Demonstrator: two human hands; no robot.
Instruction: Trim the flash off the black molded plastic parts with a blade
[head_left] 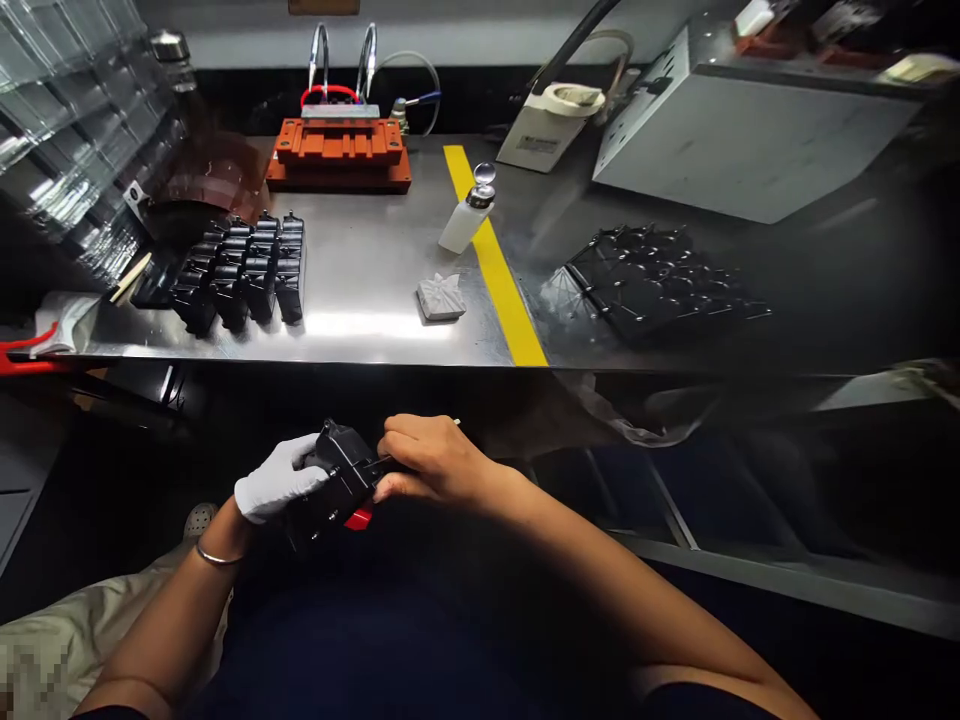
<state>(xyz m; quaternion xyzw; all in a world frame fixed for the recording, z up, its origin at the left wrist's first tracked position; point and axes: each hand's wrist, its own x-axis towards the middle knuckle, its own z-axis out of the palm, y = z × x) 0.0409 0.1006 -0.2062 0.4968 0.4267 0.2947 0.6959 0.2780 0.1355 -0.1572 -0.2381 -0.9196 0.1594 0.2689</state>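
Observation:
My left hand, in a white glove, is closed around a black box-shaped plastic part held in front of the bench edge. The part is tilted, and a red piece shows at its lower side. My bare right hand pinches at the part's right side. A dark narrow piece lies between its fingertips and the part, and a small pale tip pokes out behind the knuckles. The fingers hide most of what they grip.
On the metal bench stand rows of similar black parts, an orange fixture, a pump bottle and a folded white wipe. Past the yellow tape lies a black rack near a grey box.

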